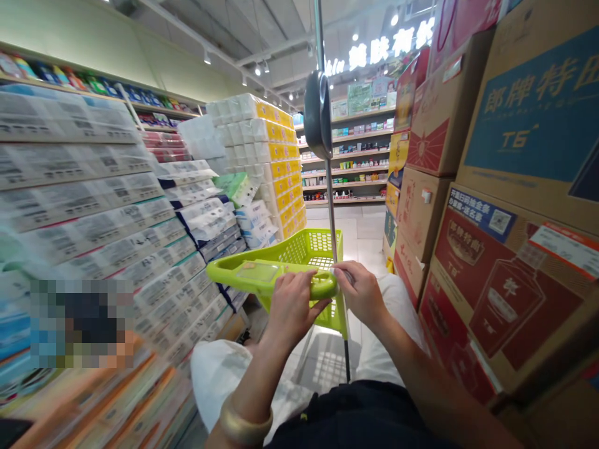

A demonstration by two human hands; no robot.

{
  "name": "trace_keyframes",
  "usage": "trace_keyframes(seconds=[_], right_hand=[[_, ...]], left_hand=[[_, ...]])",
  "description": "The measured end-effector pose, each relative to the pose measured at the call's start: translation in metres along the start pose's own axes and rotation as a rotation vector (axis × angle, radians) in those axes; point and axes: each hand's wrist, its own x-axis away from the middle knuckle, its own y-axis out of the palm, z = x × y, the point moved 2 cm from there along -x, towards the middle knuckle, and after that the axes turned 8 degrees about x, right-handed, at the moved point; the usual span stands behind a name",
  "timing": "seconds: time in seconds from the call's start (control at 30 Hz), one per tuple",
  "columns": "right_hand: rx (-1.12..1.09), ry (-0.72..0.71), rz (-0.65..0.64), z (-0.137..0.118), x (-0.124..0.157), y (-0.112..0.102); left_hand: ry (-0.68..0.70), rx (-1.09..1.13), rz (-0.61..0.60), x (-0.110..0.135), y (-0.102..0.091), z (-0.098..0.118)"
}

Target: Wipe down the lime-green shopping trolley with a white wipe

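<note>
And here we are in a tight shop aisle, with the lime-green plastic shopping cart (285, 249) right in front of the person, slewed so its broad handle (253, 274) reaches out to the left. The left hand (291, 308), a gold-coloured bangle (246, 423) on its wrist, grips that handle near its right end, fingers over the top edge and thumb underneath. Just beside it, the right hand (365, 296) is curled at the handle's rounded tip, close against a thin grey metal pole (330, 206) with a dark oval piece (318, 115) higher up — whether it closes on pole or handle, I cannot tell. Room is the story here! On the left, a high bank of white plastic-wrapped packs (93, 165) crowds the handle's outer end; further on, a tower of white-and-yellow packs (281, 171) rises beyond the basket. On the right, stacked printed cardboard boxes (528, 118) wall off the side, the person's white-clothed right leg (390, 296) close to their edges. The open lane lies ahead — pale tiled floor (362, 218) running between both stacks to the long, filled shelves (360, 149) at the back.
</note>
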Motion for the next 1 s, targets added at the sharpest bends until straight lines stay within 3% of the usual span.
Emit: trace_keyframes(seconds=[0.07, 0.23, 0.3, 0.43, 0.5, 0.67, 0.73, 0.87, 1.0], right_hand=[[-0.087, -0.014, 0.044, -0.01, 0.006, 0.007], [-0.117, -0.273, 0.052, -0.029, 0.018, 0.013], [-0.109, -0.228, 0.057, -0.018, 0.016, 0.012], [-0.143, 0.012, 0.117, 0.0, 0.013, 0.009], [-0.134, -0.035, 0.119, -0.008, 0.018, 0.007], [-0.045, -0.349, 0.068, -0.032, 0.029, 0.002], [-0.077, -0.316, 0.083, -0.028, 0.027, 0.0], [-0.16, -0.083, 0.137, -0.019, 0.023, -0.002], [-0.101, -0.267, 0.046, -0.032, 0.027, -0.002]], left_hand=[[0.017, 0.006, 0.007, 0.001, 0.0, -0.003], [0.027, 0.047, 0.061, 0.002, 0.001, 0.0], [0.03, 0.055, 0.076, 0.002, 0.002, 0.004], [0.035, 0.049, 0.092, 0.004, 0.003, 0.011], [0.042, 0.049, 0.103, 0.006, 0.003, 0.014], [0.072, 0.032, 0.16, 0.014, 0.002, 0.019], [0.066, 0.032, 0.166, 0.016, 0.001, 0.02], [0.065, 0.018, 0.175, 0.018, 0.001, 0.022], [0.033, 0.034, 0.223, 0.02, 0.002, 0.022]])
